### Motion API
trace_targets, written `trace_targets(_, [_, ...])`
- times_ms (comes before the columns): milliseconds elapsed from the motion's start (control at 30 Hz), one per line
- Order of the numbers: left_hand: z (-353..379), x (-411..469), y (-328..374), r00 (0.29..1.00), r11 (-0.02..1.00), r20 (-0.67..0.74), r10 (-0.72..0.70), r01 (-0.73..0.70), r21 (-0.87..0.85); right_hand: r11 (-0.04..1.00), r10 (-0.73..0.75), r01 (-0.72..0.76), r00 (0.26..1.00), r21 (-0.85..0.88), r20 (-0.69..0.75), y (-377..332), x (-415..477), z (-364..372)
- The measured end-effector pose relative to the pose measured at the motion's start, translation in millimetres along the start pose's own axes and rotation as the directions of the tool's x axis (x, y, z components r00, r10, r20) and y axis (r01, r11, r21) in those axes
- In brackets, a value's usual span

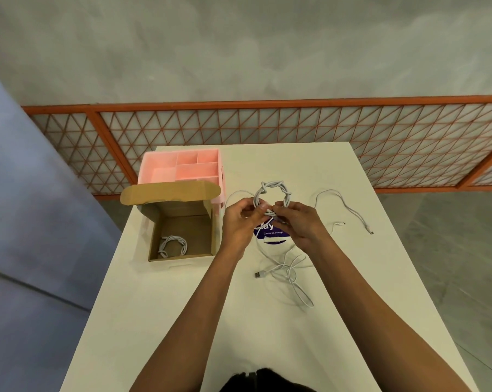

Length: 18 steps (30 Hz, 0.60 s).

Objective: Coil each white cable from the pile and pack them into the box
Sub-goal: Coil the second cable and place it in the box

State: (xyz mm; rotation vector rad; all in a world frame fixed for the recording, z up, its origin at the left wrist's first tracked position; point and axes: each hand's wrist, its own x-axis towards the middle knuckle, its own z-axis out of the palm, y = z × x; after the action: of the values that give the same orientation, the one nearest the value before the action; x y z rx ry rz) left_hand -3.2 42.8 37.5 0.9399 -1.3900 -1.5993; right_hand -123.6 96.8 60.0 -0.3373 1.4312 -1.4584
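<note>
Bare forearms reach over the white table; left hand and right hand pinch the bottom of a white cable ring, twisted ropelike, tail trailing down.

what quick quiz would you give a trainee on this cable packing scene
1. True or false: the cardboard box is empty.
2. How many hands pinch the coil being wound? A none, B one, C two.
3. Fill in: the organizer tray beyond the box is ___ in colour.

Key:
1. False, one coiled cable lies inside.
2. C, the left hand and the right hand.
3. Pink.
</note>
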Motion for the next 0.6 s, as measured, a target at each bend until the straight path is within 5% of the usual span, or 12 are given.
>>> trace_targets(233, [-0.2,-0.2,-4.7,0.998,0.992,-0.058,0.036,-0.029,0.122,0.994,-0.084,0.093,0.985,0.051,-0.149,7.9,5.3,7.5])
trace_targets(400, [1.3,3.0,-2.5,0.995,0.989,-0.096,0.009,0.005,0.145,0.979,-0.104,0.122,0.988,0.166,-0.115,7.9,-0.1,9.5])
trace_targets(600, [-0.8,4.8,-5.5,0.987,0.988,-0.080,-0.140,0.133,-0.081,0.983,-0.167,0.166,0.986,0.078,0.002,9.5,1.2,7.2])
